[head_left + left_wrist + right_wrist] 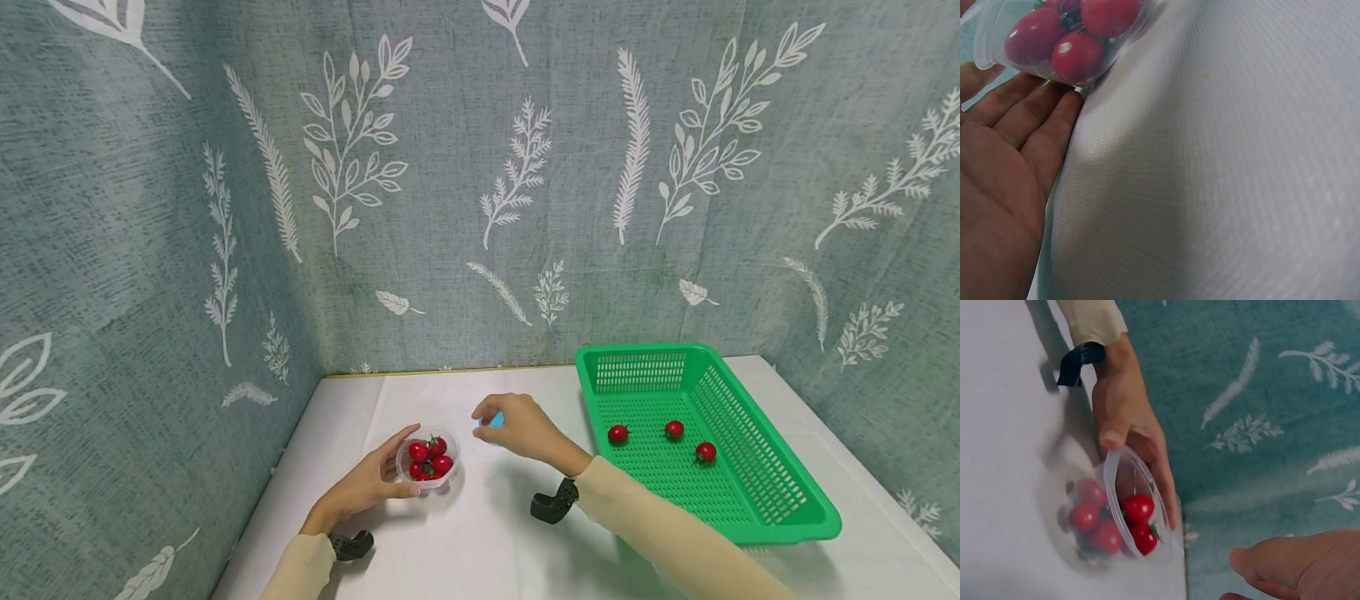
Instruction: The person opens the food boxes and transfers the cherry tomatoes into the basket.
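Observation:
My left hand (370, 483) holds a clear plastic cup (453, 454), thumb on the near side and fingers on the far side. Several red cherry tomatoes (441, 464) with green stems lie in the cup. In the right wrist view the cup (1112, 481) and the left hand (1127, 415) show from the side. To the right of the cup my right hand (521, 425) hovers with bent fingers and thumb. A small light blue thing (492, 421) shows between them; whether it is held or lies behind the hand is unclear.
A green plastic basket (780, 467) with perforated sides stands on the right, with 3 cherry tomatoes (674, 429) spread on its bottom. A white cloth (450, 550) covers the table. Grey-green leaf-patterned curtains (450, 208) rise at the back and sides.

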Demonstrator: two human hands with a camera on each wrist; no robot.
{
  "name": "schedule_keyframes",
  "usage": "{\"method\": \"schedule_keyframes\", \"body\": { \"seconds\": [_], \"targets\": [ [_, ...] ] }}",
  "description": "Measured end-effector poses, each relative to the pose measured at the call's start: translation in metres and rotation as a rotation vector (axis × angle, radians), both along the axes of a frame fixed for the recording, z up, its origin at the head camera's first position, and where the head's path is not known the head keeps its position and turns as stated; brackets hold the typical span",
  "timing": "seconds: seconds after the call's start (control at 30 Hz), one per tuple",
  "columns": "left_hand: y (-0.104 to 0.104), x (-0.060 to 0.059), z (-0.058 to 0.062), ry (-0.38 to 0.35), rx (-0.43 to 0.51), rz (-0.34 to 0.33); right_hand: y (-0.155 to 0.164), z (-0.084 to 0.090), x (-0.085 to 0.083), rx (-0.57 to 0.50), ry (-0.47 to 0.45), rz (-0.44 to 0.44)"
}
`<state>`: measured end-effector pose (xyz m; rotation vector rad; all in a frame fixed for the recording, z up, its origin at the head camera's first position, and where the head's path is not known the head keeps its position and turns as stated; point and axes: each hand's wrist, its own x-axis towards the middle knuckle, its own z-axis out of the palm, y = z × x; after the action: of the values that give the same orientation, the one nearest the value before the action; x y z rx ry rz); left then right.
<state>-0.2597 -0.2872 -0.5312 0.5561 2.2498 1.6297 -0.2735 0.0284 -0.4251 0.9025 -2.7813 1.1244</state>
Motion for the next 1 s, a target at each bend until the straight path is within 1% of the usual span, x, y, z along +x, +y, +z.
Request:
{"method": "schedule_keyframes", "body": {
  "seconds": [0.13, 0.23, 0.43, 0.7, 0.83, 1.0],
  "targets": [
    [0.001, 0.001, 0.001, 0.001, -0.006, 0.006, -0.014, -0.002, 0.002, 0.030, 0.019, 0.022],
    [0.001, 0.000, 0.002, -0.014, -0.008, 0.011, -0.025, -0.003, 0.004, 0.041, 0.034, 0.046],
    [0.001, 0.000, 0.001, -0.016, -0.026, 0.021, -0.041, -0.008, 0.009, 0.040, 0.003, 0.051],
    [0.000, 0.000, 0.000, -0.017, -0.012, 0.012, -0.052, -0.021, 0.010, 0.032, -0.032, 0.052],
    [-0.001, 0.000, 0.000, -0.012, -0.002, -0.007, -0.057, -0.026, 0.009, 0.034, -0.045, 0.045],
    [-0.001, 0.000, 0.000, -0.012, 0.005, -0.026, -0.064, -0.032, 0.008, 0.051, -0.032, 0.049]
  ]
}}
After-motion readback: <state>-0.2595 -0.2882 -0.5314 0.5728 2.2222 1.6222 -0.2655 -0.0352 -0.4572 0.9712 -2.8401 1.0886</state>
